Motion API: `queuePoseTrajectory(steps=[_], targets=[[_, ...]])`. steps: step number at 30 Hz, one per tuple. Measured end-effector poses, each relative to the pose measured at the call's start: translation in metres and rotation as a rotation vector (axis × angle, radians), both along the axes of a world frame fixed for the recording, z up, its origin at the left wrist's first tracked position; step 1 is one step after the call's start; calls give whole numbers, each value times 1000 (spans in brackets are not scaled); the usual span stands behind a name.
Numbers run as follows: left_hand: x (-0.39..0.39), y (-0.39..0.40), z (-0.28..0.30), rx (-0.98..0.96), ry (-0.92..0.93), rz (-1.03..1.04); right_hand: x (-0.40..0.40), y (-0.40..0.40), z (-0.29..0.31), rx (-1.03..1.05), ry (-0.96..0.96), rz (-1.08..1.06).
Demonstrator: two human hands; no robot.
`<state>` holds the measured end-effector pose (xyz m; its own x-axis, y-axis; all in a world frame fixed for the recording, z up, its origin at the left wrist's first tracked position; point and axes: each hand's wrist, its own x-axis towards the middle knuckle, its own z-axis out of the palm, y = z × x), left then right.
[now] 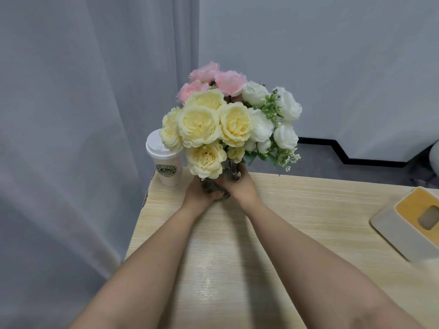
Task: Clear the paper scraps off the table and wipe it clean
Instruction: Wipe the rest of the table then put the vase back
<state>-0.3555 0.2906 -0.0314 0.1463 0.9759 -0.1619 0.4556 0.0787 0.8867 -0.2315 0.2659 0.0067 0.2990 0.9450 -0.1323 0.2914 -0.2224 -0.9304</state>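
Left hand (200, 191): I saw it wrapped around the left side of the glass vase (215, 189), fingers curled round the base.
Right hand (238, 186): gripped the vase's right side; fingers curled behind the glass, tips hidden.
Vase: stood near the counter's (297, 210) back-left corner, full of yellow, pink and white flowers (228, 119). I couldn't tell if the base was touching the wood or just lifted.
Paper scraps: none visible anywhere on the counter as I saw it; they may have been out of view or already gone. No cloth in view either.
Step, my read: shifting the vase so the surface could be wiped.
Coffee cup (166, 160): lidded, just beside the vase on the left, near the counter edge.
Tissue box (408, 224): well apart, at the right edge.
Risk 1: top-heavy bouquet; tilting the vase could tip it.
Risk 2: a leftward move could knock the cup off the edge.
Risk 3: smooth glass could slip if the grip loosened.
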Motion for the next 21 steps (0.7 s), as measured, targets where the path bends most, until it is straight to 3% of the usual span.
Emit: queuePoseTrajectory(steps=[14,21], targets=[[21,-62,41,-81,53,95,65,-81,17,-135,-131,60],[105,-109,50,-196,28,81,164,-136,38,-152,-177,-62]])
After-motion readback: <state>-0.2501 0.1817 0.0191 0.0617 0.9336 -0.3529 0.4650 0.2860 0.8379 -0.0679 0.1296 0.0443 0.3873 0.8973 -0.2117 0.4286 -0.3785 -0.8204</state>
